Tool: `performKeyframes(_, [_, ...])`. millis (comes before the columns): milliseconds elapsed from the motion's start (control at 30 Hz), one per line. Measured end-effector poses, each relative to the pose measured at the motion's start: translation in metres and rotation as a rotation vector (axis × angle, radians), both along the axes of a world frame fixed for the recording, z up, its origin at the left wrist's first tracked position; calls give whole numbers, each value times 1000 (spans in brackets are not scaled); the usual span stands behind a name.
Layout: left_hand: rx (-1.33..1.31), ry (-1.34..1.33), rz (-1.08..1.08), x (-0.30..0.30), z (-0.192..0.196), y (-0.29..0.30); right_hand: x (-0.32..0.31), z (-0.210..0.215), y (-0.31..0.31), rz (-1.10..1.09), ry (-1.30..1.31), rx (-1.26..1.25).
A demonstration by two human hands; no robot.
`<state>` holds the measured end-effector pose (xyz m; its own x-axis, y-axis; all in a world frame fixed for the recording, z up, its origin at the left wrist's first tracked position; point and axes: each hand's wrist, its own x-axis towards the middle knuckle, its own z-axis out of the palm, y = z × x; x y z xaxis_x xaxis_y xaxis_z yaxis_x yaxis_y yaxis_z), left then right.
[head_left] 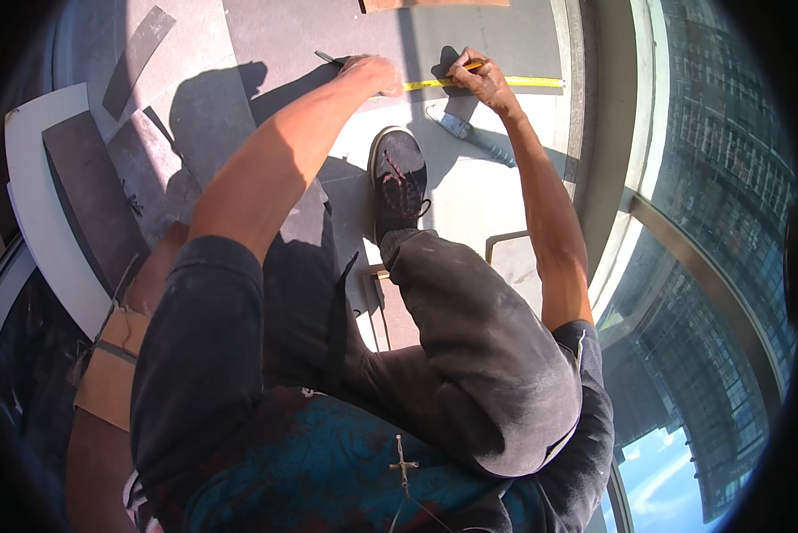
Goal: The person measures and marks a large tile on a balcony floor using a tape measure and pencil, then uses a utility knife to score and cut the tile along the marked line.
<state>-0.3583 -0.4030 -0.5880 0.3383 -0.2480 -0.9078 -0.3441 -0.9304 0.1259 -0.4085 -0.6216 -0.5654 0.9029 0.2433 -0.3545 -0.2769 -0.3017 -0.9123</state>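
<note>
A yellow measuring tape (439, 83) is stretched across the grey floor slab in front of me. My left hand (372, 75) is closed at its left end; the tape runs in under the fingers, and its case is hidden. Past that fist pokes out a thin dark piece (328, 59), too small to name. My right hand (482, 78) pinches a yellow-orange pencil (475, 65) just over the tape, right of its middle. Below this hand lies a long grey-blue thing with a pale end (470, 135), whose kind I cannot make out.
My shoe (399, 178) is planted on the floor just below the tape. Cut grey strips (139, 62) and a white curved panel (52, 200) lie at the left, near a cardboard box (110, 377). A window frame and glass (728, 133) border the right side.
</note>
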Motion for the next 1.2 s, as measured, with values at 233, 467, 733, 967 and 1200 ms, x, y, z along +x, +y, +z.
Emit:
performKeyframes(233, [-9,-21,44,0,4,3,-1,7,10,-67,-17,36])
performKeyframes(467, [-2,-15,58,-4,6,-3,5,2,-6,48,-129,-227])
performKeyframes(733, [-101,-77,54,-8,31,10,-20,32,-19,-479,-409,-288])
performKeyframes(967, [-295,-233,118,-21,64,49,-63,23,-39,-1182,25,243])
performKeyframes(1200, [-269,-260,114,-49,83,133,-73,20,-22,-1186,-44,99])
